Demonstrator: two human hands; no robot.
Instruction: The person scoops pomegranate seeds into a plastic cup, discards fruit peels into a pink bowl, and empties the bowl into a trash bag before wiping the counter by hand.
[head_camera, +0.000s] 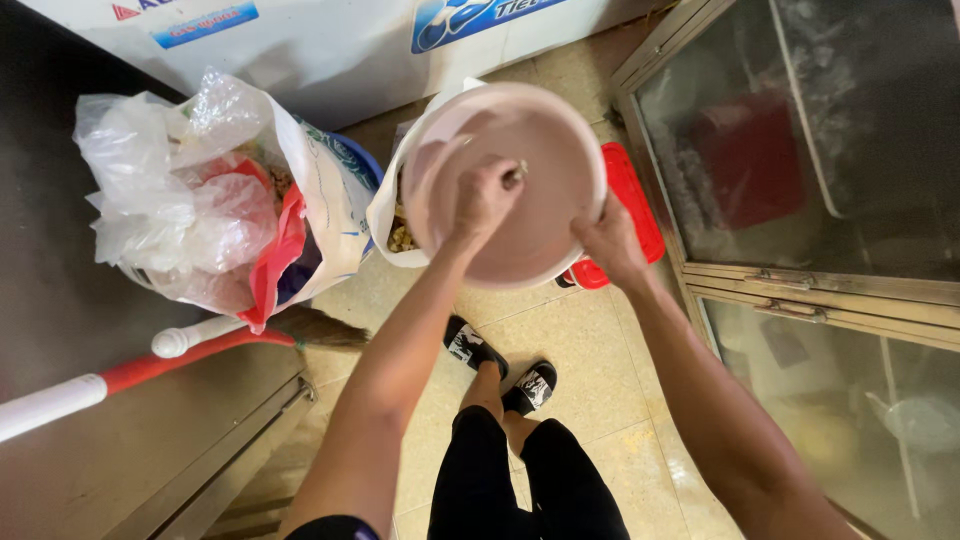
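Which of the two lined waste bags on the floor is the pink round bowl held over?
The white-lined bag directly beneath the pink round bowl, not the left bag stuffed with crumpled plastic.

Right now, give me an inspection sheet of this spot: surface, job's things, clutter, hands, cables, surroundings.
Surface: tiled floor, beige; the person's feet in black sandals on it.
Job's things: pink bowl tilted over a white bag with food scraps showing inside; a utensil held in the bowl.
Clutter: full bag of plastic waste on the left; broom with a red and white handle beside it; red stool behind the bowl.
Hands: left hand closed on the utensil; right hand grips the bowl's rim.
Cables: nothing seen.
Surroundings: white chest freezer ahead; glass-fronted cabinet on the right; metal counter on the left.
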